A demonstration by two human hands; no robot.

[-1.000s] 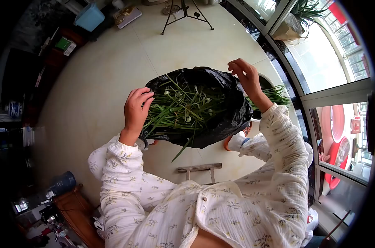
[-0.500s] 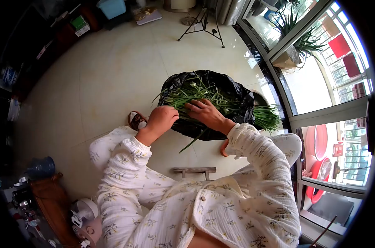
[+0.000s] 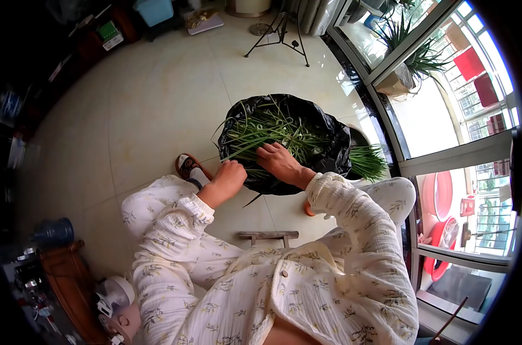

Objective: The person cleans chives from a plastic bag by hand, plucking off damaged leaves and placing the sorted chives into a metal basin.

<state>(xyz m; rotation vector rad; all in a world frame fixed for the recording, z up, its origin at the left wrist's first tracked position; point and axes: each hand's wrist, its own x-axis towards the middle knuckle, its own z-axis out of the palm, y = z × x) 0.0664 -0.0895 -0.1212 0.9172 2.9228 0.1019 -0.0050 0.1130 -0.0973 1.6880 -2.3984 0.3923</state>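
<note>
A black plastic bag (image 3: pixel 336 129) stands open on the floor in front of me, heaped with long, thin green stalks (image 3: pixel 267 127) that look like chives. My right hand (image 3: pixel 282 164) is over the near part of the heap, its fingers curled and closed on some stalks. Just left of it, at the bag's near left rim, my left hand (image 3: pixel 229 179) is closed with fingertips pinched together. What lies between those fingertips is too small to make out. To the right of the bag lies a neat bundle of green stalks (image 3: pixel 367 163), cut ends out of sight.
A low wooden stool (image 3: pixel 268 235) stands between my legs. Slippered feet (image 3: pixel 187 165) flank the bag. A black metal stand (image 3: pixel 279 37) is on the tiles ahead. Glass sliding doors (image 3: pixel 408 152) run along the right, and a wooden cabinet (image 3: pixel 68 282) is at lower left.
My right hand's spread fingers have curled in on the stalks. My left hand has moved slightly down and toward me. The stalk hanging below the bag's near edge has mostly gone from view.
</note>
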